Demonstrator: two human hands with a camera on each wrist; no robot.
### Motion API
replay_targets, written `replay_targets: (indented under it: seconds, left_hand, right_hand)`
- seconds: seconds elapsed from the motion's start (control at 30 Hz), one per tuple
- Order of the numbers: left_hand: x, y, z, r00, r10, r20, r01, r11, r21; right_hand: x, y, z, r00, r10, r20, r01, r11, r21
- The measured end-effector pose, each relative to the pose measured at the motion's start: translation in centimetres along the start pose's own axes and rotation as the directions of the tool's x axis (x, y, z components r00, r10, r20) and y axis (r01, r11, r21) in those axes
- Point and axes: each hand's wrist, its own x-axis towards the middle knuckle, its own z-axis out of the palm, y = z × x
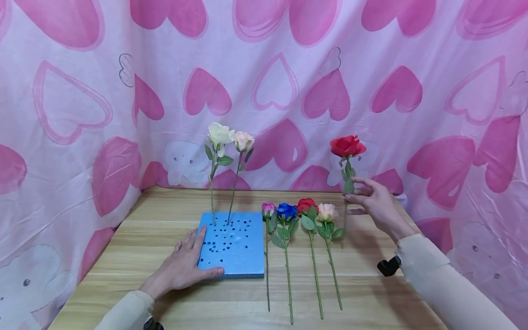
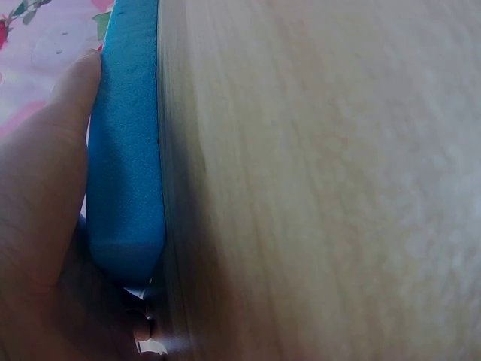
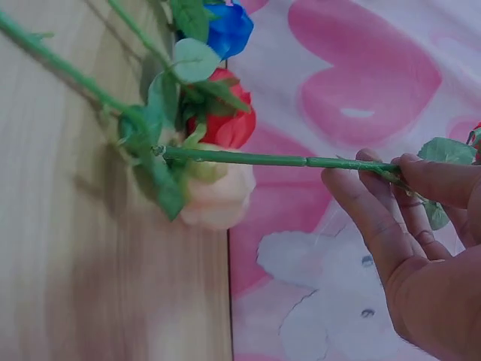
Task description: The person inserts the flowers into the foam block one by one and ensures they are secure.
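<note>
A blue foam block (image 1: 241, 262) dotted with holes lies on the table. Its left and front edges are touched by my left hand (image 1: 185, 262), the thumb along the front and the fingers fairly straight at the left side. A white rose (image 1: 220, 134) and a pale pink rose (image 1: 244, 141) stand upright in holes near its back. Over the table's right part, my right hand (image 1: 374, 202) pinches a red rose (image 1: 348, 145) by its stem, bloom up. The right wrist view shows that stem (image 3: 263, 159) between thumb and fingertips, its lower end pointing toward the table.
Several roses lie side by side right of the block, blooms toward the back: a magenta one (image 1: 268, 209), a blue one (image 1: 286, 211), a red one (image 1: 307, 205) and a peach one (image 1: 327, 212). A heart-patterned pink curtain (image 1: 276, 82) hangs behind the wooden table (image 1: 165, 215).
</note>
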Motion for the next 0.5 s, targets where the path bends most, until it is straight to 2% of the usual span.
replay_targets:
  seconds: [0.3,0.5]
  left_hand:
    - [0.0,0.0,0.1,1.000,-0.019,0.014,0.019,1.000,0.000]
    - [0.3,-0.1,0.0,1.000,-0.022,0.020,0.022,1.000,0.001]
  right_hand:
    - [1.5,-1.5,1.9,0.999,-0.040,-0.009,0.040,0.998,0.053]
    - [2.2,-2.1,3.1,0.997,-0.074,-0.003,0.074,0.996,0.047]
